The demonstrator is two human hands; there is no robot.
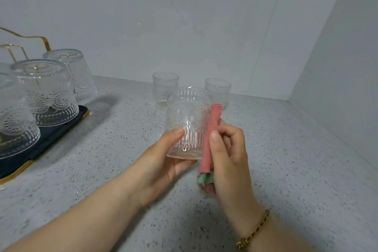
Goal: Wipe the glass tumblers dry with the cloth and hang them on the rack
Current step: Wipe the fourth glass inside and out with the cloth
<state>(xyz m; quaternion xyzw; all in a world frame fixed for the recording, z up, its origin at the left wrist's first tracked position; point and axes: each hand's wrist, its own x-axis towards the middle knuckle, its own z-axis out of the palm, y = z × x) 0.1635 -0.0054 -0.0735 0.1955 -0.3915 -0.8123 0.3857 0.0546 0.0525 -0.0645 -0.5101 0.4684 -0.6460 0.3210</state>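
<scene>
Above the counter [98, 161], the left hand [161, 163] is gripping the upright tumbler [188, 116] while the right hand [229, 155] is holding the cloth [213, 127] against its right side.

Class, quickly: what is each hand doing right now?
Left hand: holding the glass tumbler.
Right hand: holding the folded pink cloth against it.
</scene>
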